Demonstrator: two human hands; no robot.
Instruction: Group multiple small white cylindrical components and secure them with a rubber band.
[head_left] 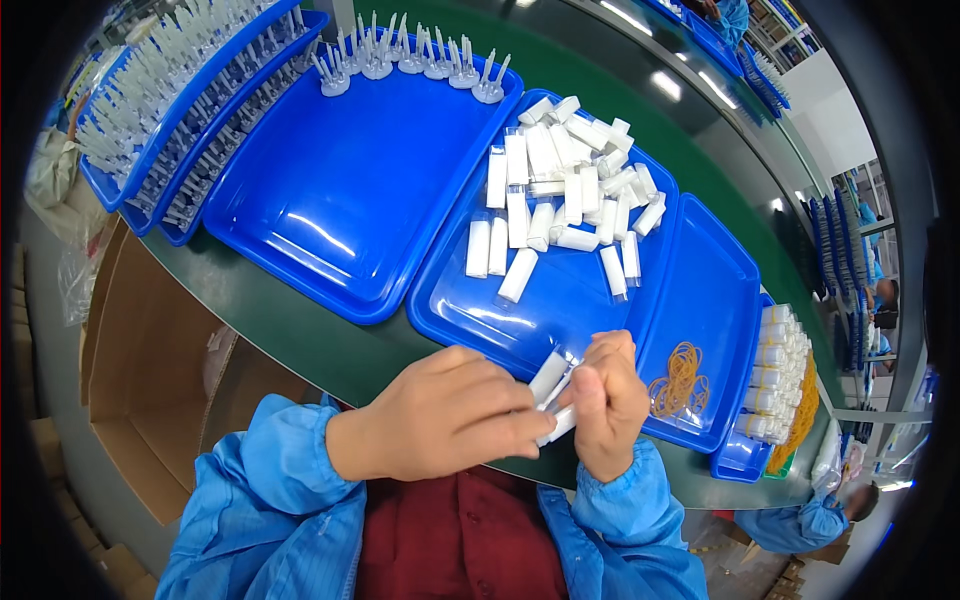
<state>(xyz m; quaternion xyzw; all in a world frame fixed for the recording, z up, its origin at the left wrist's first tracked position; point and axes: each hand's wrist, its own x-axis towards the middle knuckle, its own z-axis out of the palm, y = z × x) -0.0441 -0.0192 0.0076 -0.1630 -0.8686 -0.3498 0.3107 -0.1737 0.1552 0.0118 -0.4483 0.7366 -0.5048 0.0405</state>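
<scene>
My left hand (440, 415) and my right hand (608, 405) meet over the near edge of the middle blue tray (500, 325). Small white blocks in clear plastic sleeves (549, 378) stick out between them. My left fingers are curled and closed on these blocks from the left. On the other side, my right hand is closed, its thumb pressing against them. The fingers hide part of the blocks, so how each is gripped is unclear. Farther back in the tray lies a loose pile of similar sleeved white blocks (540, 150).
Left stands a larger blue tray (330, 220) with clear pronged parts (375, 60) along its far edge. Stacked trays of such parts (140, 130) stand beyond. Right, a blue tray (715, 290) holds rubber bands (680, 380); white rolls (775, 370) stand beside it. A cardboard box (150, 370) sits below left.
</scene>
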